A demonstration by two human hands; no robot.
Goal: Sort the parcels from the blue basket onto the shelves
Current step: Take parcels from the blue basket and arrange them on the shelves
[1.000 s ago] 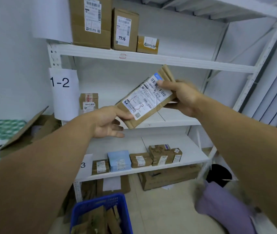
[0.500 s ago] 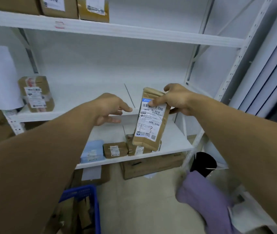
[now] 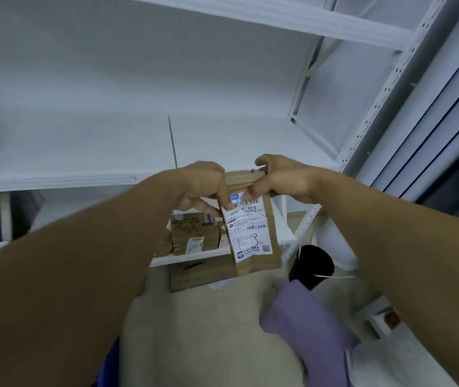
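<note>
Your left hand point(image 3: 200, 185) and right hand point(image 3: 281, 181) each pinch the folded top edge of the brown parcel point(image 3: 253, 236), thumbs on its label side. The parcel hangs upright just in front of the middle shelf point(image 3: 55, 180), and its lower end reaches below that shelf's front edge.

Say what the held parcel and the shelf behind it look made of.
Parcel: brown kraft paper or thin card, matte, creased at its folded top; white printed label stuck on. Shelf: probably white-painted metal, smooth, judging by its perforated uprights.
</note>
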